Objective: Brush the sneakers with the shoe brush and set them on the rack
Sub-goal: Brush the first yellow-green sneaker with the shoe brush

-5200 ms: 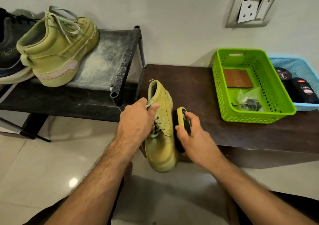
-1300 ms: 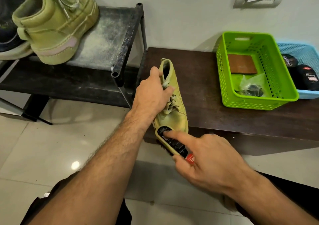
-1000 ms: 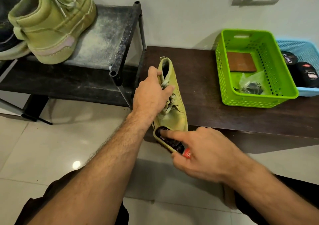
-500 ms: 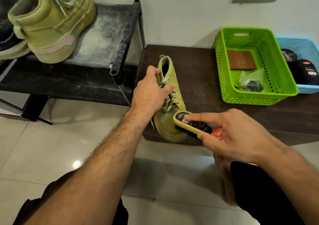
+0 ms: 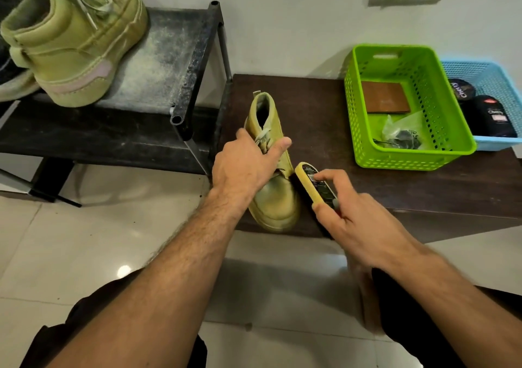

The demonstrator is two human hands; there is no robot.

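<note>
Sneaker (image 5: 272,187) toe at bench (image 5: 324,107) front edge; left grip (image 5: 243,167) holds it, right grip (image 5: 350,212) clasps brush (image 5: 313,184).

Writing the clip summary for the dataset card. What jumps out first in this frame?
Centre frame, the left hand grips an olive-green sneaker standing on the dark wooden bench, while the right hand holds a yellow shoe brush against the shoe's side. Its mate already sits on the dusty black rack upper left. A bright green basket stands out on the bench to the right.
</note>
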